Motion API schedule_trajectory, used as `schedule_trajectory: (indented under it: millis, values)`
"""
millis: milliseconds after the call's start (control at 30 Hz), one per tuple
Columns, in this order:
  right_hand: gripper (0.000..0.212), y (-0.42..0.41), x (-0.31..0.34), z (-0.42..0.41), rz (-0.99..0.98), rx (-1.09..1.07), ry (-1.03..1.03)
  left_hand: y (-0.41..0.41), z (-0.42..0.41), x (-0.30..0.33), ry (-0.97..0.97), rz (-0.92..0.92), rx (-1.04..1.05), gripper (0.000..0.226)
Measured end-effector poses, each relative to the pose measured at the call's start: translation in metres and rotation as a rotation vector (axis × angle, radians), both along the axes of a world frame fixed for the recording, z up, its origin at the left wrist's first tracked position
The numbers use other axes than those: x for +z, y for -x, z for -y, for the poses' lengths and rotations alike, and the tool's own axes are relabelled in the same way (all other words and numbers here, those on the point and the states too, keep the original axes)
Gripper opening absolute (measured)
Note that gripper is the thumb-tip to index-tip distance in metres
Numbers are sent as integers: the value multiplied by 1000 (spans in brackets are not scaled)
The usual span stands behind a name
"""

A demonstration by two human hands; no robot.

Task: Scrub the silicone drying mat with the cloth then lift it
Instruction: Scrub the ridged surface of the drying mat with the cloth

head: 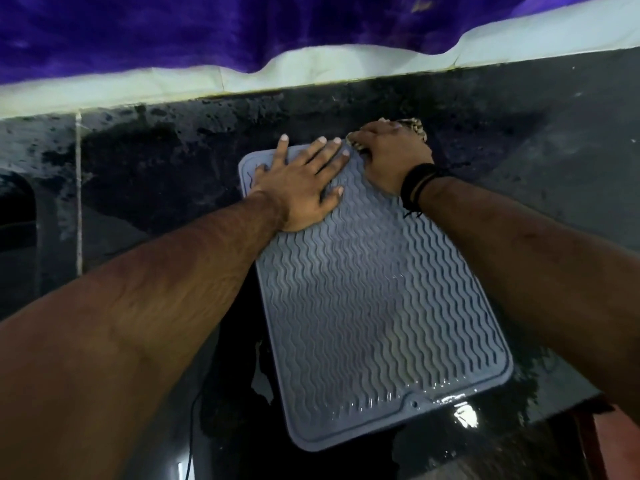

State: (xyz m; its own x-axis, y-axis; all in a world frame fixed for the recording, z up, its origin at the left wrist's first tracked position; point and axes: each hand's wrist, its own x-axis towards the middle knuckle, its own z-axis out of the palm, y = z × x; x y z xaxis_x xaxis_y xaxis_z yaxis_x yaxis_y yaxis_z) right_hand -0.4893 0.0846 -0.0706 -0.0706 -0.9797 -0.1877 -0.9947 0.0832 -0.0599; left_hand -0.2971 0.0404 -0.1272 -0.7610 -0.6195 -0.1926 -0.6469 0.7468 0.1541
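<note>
The mat (367,299) lies flat on a dark, wet tabletop (166,174), its long side running away from the person, with water beaded along its near edge and pooled just beside it. The left hand (304,181) presses down on the far left part of the mat, palm flat and fingers (332,157) spread apart and straight; this looks like an anchor, since slick silicone on a wet surface would likely slide under rubbing. The right hand (391,150) sits at the far right corner, its fingers curled down and clamped on a bunched cloth (414,126), of which only a speckled edge shows past the knuckles. The cloth touches the mat's far rim, so the scrubbing appears to be working the corner where the raised border could trap grime. A dark band (417,183) wraps the right wrist. Behind the tabletop runs a pale ledge (311,74) with purple fabric (173,29) hanging above it. By my reading the scrub step is under way, and the lift has not begun, as the mat rests fully on the tabletop. When lifting comes, the floppy wet sheet may sag and shed water, so a grip at two corners would seem wise.
</note>
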Motion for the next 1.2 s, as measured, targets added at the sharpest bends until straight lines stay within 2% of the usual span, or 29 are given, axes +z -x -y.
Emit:
schedule_trajectory:
  millis: [233,367,467,533,633,767,967,1100,1200]
  values:
    - [48,-1,-3,-3,-5,-3,66,0,4,-4,-61,-15,21,97]
    - [45,-2,0,-7,6,-1,82,0,2,0,-64,-15,20,95]
    - [44,-1,1,-14,2,7,88,1,1,2,-61,2,30,79]
    - [44,-1,2,-18,-7,15,104,1,1,1,-63,-5,43,76]
    - [49,-2,4,-22,5,20,134,0,4,-5,-76,-12,47,83]
    - [41,-1,5,-16,8,8,155,0,6,-7,-72,-9,38,86]
    - [54,-7,3,-23,-26,-7,105,1,8,-10,-77,-20,46,87]
    - [59,-6,3,-37,5,3,161,2,10,-12,-87,-31,64,94]
    - [49,-4,4,-36,28,-13,179,1,10,-11,-80,-39,46,96]
